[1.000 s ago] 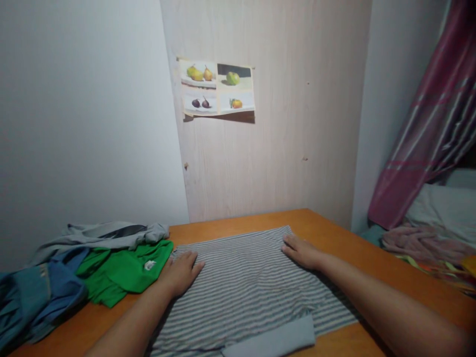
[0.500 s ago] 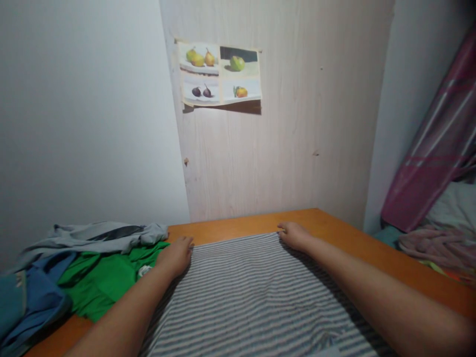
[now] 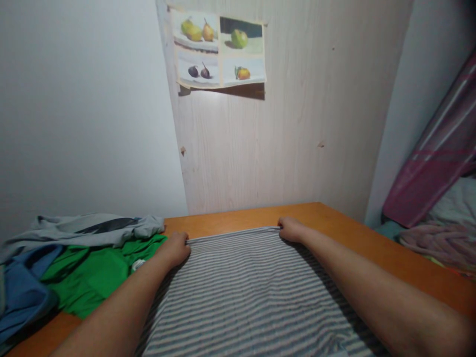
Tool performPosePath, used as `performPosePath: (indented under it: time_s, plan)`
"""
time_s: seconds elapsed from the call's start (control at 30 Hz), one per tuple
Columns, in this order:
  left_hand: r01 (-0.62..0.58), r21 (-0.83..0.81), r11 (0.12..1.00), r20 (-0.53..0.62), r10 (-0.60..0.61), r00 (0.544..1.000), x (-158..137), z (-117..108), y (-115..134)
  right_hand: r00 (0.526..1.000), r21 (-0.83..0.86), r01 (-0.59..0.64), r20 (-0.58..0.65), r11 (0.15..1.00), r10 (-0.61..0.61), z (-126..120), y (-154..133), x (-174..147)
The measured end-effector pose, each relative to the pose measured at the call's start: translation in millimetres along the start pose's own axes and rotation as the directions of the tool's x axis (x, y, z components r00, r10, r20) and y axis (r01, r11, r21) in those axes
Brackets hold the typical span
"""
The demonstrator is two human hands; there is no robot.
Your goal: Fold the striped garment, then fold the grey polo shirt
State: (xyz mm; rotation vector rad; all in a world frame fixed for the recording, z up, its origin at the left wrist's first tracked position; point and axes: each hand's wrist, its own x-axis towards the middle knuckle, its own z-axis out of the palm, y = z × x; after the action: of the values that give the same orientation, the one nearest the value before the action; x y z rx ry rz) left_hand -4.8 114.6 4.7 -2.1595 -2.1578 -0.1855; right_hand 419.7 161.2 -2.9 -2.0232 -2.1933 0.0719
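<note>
A grey-and-white striped cloth (image 3: 241, 287), perhaps a garment, spreads over the orange-brown table (image 3: 223, 225) in front of me. Its far edge runs nearly straight between my two hands. My left hand (image 3: 180, 249) is closed on the far left corner, fingers pinching the edge. At the far right corner, my right hand (image 3: 291, 230) pinches the same edge between thumb and fingers. Slight wrinkles cross the cloth, more of them toward the lower right. Its near end runs out of view at the bottom.
Left of the cloth lie a crumpled green garment (image 3: 92, 272), a grey garment (image 3: 89, 228) and a blue garment (image 3: 29, 292). A wall stands behind the table, with a fruit picture sheet (image 3: 219, 49) taped to it. At right are a pink plastic-looking cover (image 3: 420, 173) and folded fabrics (image 3: 442, 243).
Both hands have closed more tightly on the far corners, and the edge between them looks slightly lifted and tauter. The camera view has tilted down a little.
</note>
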Motion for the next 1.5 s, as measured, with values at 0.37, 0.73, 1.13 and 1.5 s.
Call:
performPosePath:
  time_s: [0.37, 0.73, 1.13, 1.5]
  plan:
    - [-0.023, -0.009, 1.000, -0.107, 0.022, 0.994, -36, -25, 7, 0.991, -0.014, -0.074, -0.117, 0.997, 0.072, -19, -5, -45]
    - [-0.197, -0.091, 0.976, -0.241, 0.171, 0.955, -136, -50, 0, 0.952, 0.077, 0.011, -0.307, 0.997, 0.013, -40, -1, -162]
    - [-0.281, -0.252, 0.926, -0.304, 0.200, 0.931, -257, -52, 12, 0.924, 0.179, 0.115, -0.380, 0.977, -0.039, -17, 15, -283]
    - [-0.280, -0.291, 0.915, -0.340, 0.174, 0.924, -285, -36, 9, 0.904, 0.208, 0.141, -0.425, 0.968, -0.041, -8, 23, -297]
